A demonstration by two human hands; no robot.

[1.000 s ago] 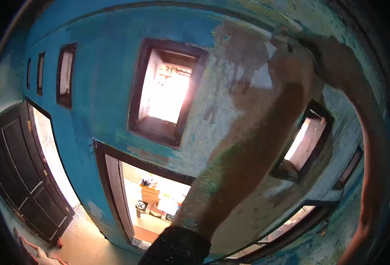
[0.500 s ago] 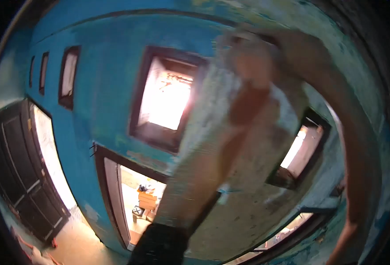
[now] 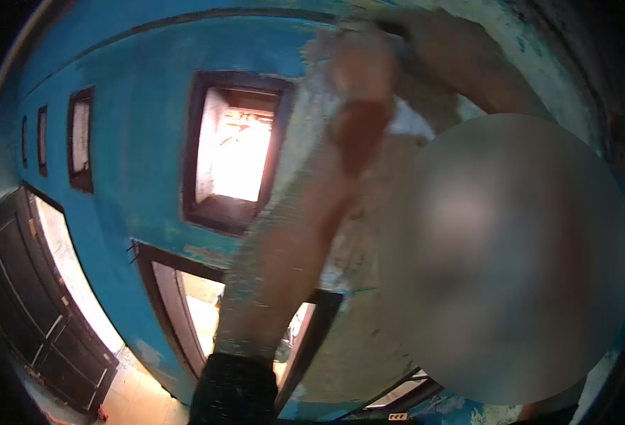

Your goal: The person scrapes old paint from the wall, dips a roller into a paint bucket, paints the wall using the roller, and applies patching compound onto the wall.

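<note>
Both hands are raised to the upper part of the wall (image 3: 135, 149), close under its top edge and to the right of the window (image 3: 240, 152). The left hand (image 3: 362, 67) is at the end of a bent forearm that rises from a black sleeve (image 3: 234, 389) and crosses in front of the doorway (image 3: 160, 287). The right hand (image 3: 425, 39) is just beside it, towards the wall's upper right, its arm running down behind a round blurred area. Both hands are smeared, so I cannot tell whether their fingers are open or closed, or what, if anything, they grip; contact with the wall is unclear too.

The wall is blue on its left side. Around and below the hands it turns patchy, with pale and brown areas, and a dark strip (image 3: 185, 14) runs along the top. Three narrow windows (image 3: 81, 142) sit towards its left edge, above the dark door (image 3: 40, 297), which stands ajar over the tiled floor (image 3: 139, 393). A small white fitting (image 3: 398, 416) shows near the wall's lower edge.
</note>
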